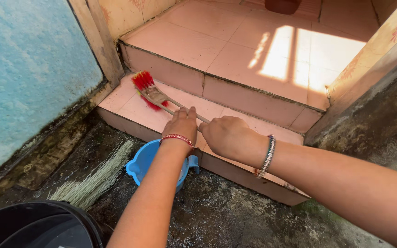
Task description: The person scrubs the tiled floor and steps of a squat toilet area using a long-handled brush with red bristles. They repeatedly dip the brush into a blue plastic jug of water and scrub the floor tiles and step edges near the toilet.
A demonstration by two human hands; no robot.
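Observation:
A long-handled scrub brush [155, 96] with red bristles lies against the lower pink tiled step [129, 108], its head near the left corner by the riser. My left hand [181, 125], with a red thread bracelet at the wrist, grips the wooden handle. My right hand [226, 135], wearing a beaded bracelet, closes on the same handle just behind it. Both arms reach in from the lower right.
A blue plastic scoop [144, 160] sits on the wet dark concrete ground below my left forearm. A pale stick broom [95, 179] lies to its left. A black bucket rim [37, 225] shows at bottom left. A blue wall stands left; an upper tiled floor [253, 50] lies beyond.

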